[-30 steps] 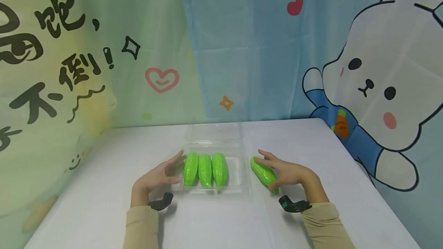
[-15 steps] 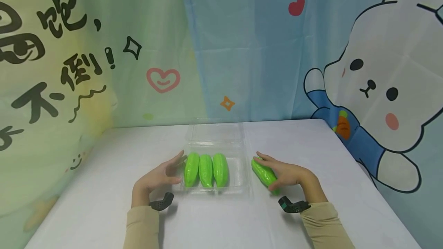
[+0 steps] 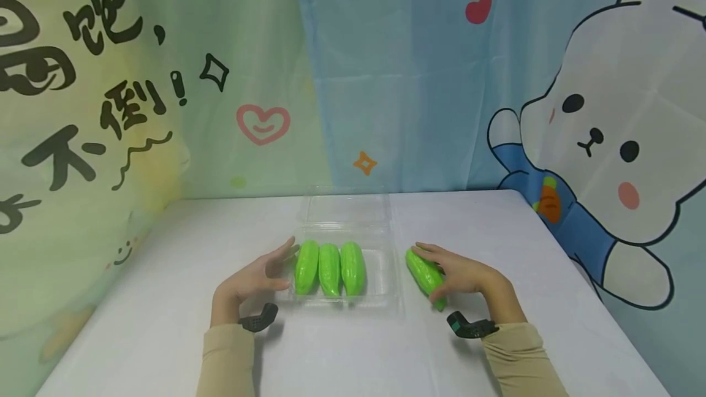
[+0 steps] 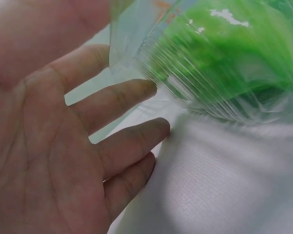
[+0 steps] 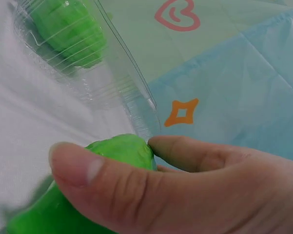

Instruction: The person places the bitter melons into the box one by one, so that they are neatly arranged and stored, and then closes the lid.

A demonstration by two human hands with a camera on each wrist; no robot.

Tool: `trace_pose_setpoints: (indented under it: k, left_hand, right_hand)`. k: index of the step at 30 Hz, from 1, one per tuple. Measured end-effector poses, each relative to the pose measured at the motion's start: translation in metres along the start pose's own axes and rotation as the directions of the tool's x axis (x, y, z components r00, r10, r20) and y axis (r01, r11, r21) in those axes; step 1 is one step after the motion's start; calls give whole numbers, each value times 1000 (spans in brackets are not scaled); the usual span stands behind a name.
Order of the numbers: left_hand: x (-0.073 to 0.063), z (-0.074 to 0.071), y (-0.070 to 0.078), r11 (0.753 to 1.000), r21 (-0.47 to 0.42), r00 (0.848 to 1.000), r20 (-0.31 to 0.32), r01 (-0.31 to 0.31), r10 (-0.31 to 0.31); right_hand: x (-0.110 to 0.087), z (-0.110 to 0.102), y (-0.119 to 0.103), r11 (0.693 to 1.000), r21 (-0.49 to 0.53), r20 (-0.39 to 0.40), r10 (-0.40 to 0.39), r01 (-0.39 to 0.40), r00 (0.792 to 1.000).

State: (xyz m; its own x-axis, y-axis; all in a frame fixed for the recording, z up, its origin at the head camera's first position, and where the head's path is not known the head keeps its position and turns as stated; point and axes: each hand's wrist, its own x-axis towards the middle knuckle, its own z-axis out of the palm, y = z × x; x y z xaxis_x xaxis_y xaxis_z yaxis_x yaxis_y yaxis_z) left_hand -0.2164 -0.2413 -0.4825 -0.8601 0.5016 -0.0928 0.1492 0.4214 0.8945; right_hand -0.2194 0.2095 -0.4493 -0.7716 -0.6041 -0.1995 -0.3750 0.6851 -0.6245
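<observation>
Three glossy green bitter melons [image 3: 330,269] lie side by side in a clear plastic box [image 3: 380,271] whose lid [image 3: 347,208] is folded back. My left hand [image 3: 250,280] is at the box's left side; in the left wrist view its fingers [image 4: 131,141] are fairly straight and spread, with fingertips at or close to the ribbed wall. Right of the box, my right hand [image 3: 463,274] holds a fourth-like green bitter melon [image 3: 425,271] between thumb [image 5: 87,170] and fingers. That melon slants at or just above the table; its contact underneath is hidden.
The box stands on a white-covered table [image 3: 342,354]. Behind the table hangs a printed curtain [image 3: 397,78] with a rabbit figure and lettering. Inside the box, the right part has bare floor beside the melons.
The right hand's fingers have closed in on the melon beside the box. The left hand stays by the box, and the head view has shifted slightly.
</observation>
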Motion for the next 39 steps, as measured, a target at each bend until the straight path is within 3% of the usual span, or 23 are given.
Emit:
trace_pose_setpoints:
  k: [6, 15, 24, 31, 39]
  left_hand:
    - [3, -1, 3, 1000, 14, 1000, -5, -4, 4]
    - [-8, -5, -1, 1000, 21, 1000, -19, -8, 9]
    - [-4, -1, -3, 999, 13, 999, -23, 35, -34]
    - [-3, 0, 0, 1000, 4, 999, -26, 29, -29]
    - [-2, 1, 1, 1000, 6, 1000, -11, 16, -16]
  right_hand:
    - [-5, -7, -1, 999, -1, -35, 48, -48, 998]
    - [-2, -7, 7, 998, 59, -46, 31, -28, 998]
    - [-8, -7, 7, 986, 84, -48, 152, -147, 987]
    - [-10, -9, 11, 988, 78, -65, 138, -133, 988]
    - [-19, -9, 19, 971, 194, -55, 153, -140, 987]
